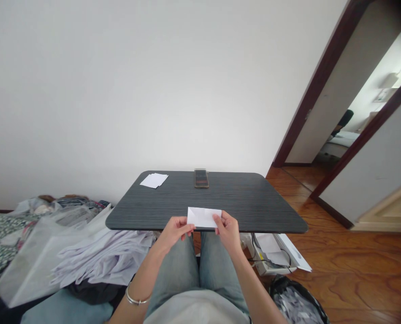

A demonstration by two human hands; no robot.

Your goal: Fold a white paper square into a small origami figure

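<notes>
A folded white sheet of paper (pixel 203 217) is held between both hands above the front edge of the dark table (pixel 173 202). My left hand (pixel 178 229) pinches its lower left corner, with a bracelet on that wrist. My right hand (pixel 227 227) grips its right end, thumb on top and fingers behind. A crease shows near the paper's left side. Whether it has more than one layer I cannot tell. Farther back on the left of the table lies a small stack of white paper (pixel 153 180).
A phone-like device on a stand (pixel 201 178) is at the table's back edge, by the white wall. Piled clothes (pixel 102 258) lie on the left. On the right floor are a white box with cables (pixel 271 254) and a black bag (pixel 298 301). A doorway opens at right.
</notes>
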